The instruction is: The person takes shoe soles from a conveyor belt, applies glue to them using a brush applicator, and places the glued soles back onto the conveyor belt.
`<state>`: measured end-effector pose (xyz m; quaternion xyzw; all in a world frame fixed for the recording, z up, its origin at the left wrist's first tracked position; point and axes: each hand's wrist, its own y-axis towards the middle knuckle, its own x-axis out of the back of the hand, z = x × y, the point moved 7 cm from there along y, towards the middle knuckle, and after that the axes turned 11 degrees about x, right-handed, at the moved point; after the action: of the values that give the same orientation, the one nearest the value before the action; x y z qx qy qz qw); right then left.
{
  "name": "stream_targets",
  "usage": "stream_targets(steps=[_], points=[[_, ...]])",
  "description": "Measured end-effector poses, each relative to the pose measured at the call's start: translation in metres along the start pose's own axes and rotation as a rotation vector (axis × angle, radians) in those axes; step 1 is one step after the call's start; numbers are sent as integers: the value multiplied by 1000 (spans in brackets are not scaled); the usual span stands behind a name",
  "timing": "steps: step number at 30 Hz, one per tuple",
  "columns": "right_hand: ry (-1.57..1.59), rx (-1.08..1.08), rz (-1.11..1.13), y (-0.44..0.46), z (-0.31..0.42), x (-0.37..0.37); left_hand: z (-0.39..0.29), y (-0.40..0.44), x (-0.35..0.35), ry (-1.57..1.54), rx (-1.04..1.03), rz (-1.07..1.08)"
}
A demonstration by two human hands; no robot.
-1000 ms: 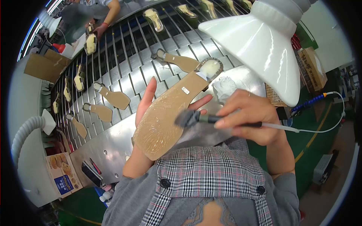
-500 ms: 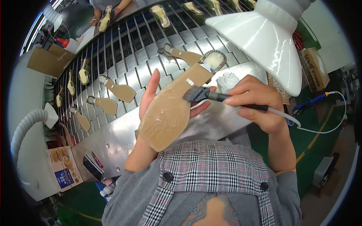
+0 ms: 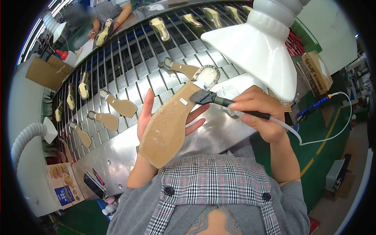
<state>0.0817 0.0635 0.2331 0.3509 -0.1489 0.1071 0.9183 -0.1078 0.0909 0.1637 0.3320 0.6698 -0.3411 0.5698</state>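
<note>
A tan shoe sole, glossy with streaks across its wide end, lies tilted on my left hand. That hand supports it from beneath, the thumb along one edge and fingertips showing past the other. At its narrow end are a dark rim and a white heel pad. My right hand grips the dark handle of a flat brush, from whose end a white tube runs. The grey bristles meet the sole's edge near the heel; whether they press on it I cannot tell.
Several tan soles and shoe parts lie on the slatted metal conveyor. A white funnel-shaped hood hangs close above my right hand. A co-worker handles a shoe across the conveyor. A phone rests at lower left.
The view has shifted slightly, with the sole and my left hand appearing lower and further left. The bristles have moved along the sole's edge toward the heel end.
</note>
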Motion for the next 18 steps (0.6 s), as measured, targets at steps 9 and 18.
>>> stream_targets(steps=[9,18], points=[[71,-6,75,-11,-6,3,0,-11,10,38,-38,-300],[170,0,110,-13,-14,-5,-6,-15,15,-22,45,120]])
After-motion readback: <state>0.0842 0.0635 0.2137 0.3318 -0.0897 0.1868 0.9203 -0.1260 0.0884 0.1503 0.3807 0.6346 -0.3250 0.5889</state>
